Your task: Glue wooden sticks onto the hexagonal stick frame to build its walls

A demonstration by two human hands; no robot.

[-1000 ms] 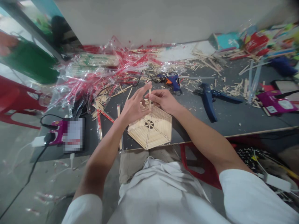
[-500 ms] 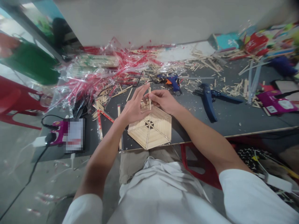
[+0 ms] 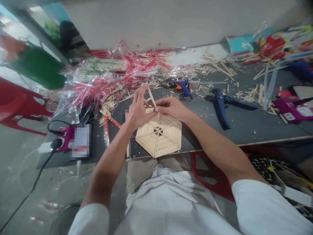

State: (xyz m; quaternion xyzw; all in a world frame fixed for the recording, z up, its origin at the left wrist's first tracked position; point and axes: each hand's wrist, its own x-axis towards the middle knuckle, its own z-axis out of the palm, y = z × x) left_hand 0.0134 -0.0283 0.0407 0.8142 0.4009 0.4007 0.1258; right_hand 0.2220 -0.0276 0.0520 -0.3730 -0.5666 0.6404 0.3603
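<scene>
A hexagonal panel of thin wooden sticks (image 3: 168,138), laid in rings round a small central gap, lies near the table's front edge. My right hand (image 3: 171,107) is closed at its far side, its fingertips pinching the lower end of a wooden stick (image 3: 152,98). That stick leans up and to the left. My left hand (image 3: 139,109) is over the panel's far left part, fingers stretched upward and thumb apart. Its index fingertip is near the stick's upper end and its thumb tip is by the lower end; whether they press on it I cannot tell.
Behind my hands lie a blue glue gun (image 3: 184,87), loose stick offcuts and crumpled plastic wrappers (image 3: 97,88). Blue-handled cutters (image 3: 222,109) rest to the right. A purple power box (image 3: 65,138) with cables and a blurred-out device (image 3: 80,142) sit at the left edge.
The stick has tipped from upright to leaning left, and its lower end is down near the panel. My left thumb has come close to my right fingertips. The view has shifted slightly.
</scene>
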